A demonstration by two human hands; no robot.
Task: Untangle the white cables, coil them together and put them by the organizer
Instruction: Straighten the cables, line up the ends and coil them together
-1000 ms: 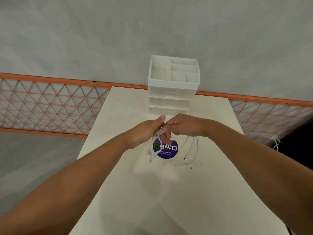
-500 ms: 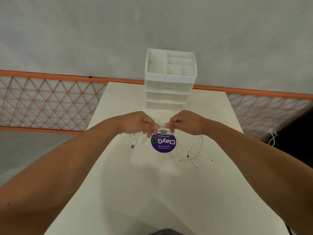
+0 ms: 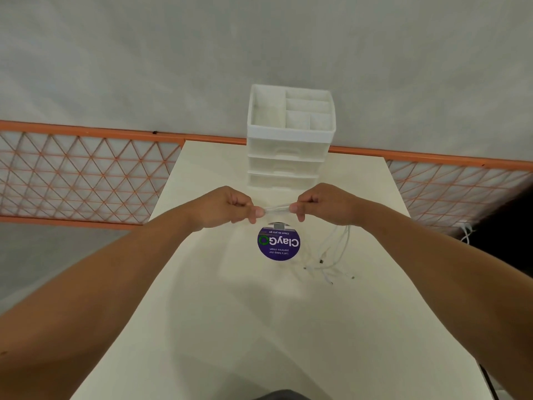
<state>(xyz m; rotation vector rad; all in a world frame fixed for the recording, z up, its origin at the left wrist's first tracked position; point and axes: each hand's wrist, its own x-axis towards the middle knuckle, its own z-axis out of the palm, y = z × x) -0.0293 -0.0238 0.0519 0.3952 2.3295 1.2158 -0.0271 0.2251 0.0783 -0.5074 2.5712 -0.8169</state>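
Thin white cables (image 3: 334,249) hang from my right hand (image 3: 323,203) and trail onto the cream table (image 3: 259,327), their small plugs lying to the right of a round purple sticker. A short stretch of the cables is pulled taut between my two hands. My left hand (image 3: 227,206) pinches its left end and my right hand pinches the other, both held above the table just in front of the white drawer organizer (image 3: 288,151).
The round purple "ClayGo" sticker (image 3: 278,245) lies on the table under my hands. An orange lattice railing (image 3: 86,174) runs behind the table on both sides. Another white cable (image 3: 465,233) dangles off the table's right side.
My hands have pulled apart, stretching a length of cable taut between them. The loose ends have shifted to the right of the sticker, and a plug that hung below my left hand is gone from view.
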